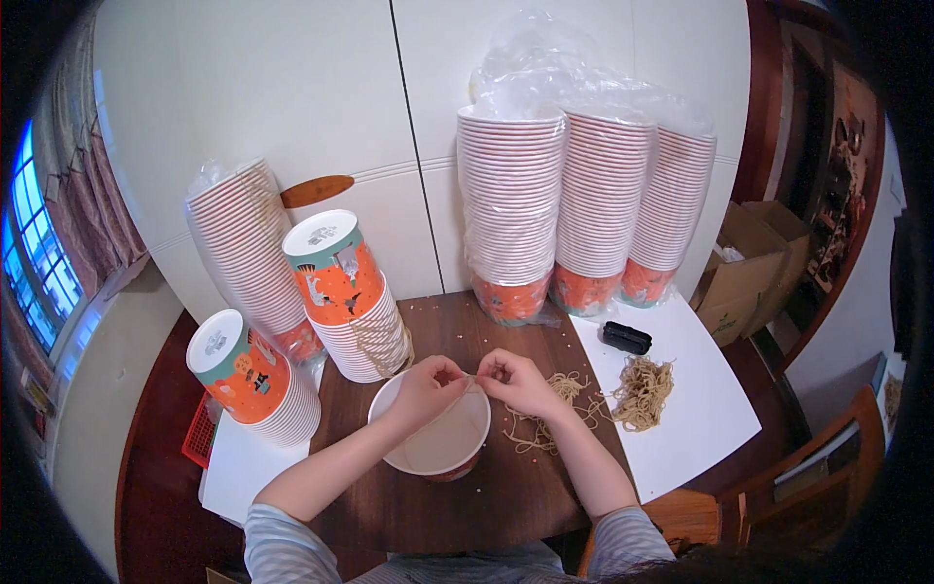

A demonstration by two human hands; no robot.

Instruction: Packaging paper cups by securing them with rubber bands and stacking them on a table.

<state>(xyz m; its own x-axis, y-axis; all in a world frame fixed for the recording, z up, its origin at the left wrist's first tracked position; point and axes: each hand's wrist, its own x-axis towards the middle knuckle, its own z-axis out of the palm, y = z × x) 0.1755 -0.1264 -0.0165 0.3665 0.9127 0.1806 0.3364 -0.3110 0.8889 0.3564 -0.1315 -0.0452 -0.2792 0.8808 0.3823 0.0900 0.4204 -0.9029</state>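
Note:
An upright white paper bucket point(436, 446) stands open-side up on the brown table in front of me. Over its far rim, my left hand point(433, 389) and my right hand point(516, 382) meet with pinched fingers on a thin beige cord point(472, 382). The fingertips nearly touch, and much of the cord between them is hidden. A tangle of loose beige cord point(545, 419) lies beside the bucket, under and near my right forearm. A thicker bundle of cut cord point(642, 393) rests farther right on a white surface.
Nested orange-patterned buckets point(336, 282) stand upside down at left, with cord draped over their side; a shorter stack point(238, 375) is nearer. Tall plastic-wrapped stacks point(511, 204) line the back. A black oblong object point(627, 338) lies right, and cardboard boxes point(744, 273) stand beyond.

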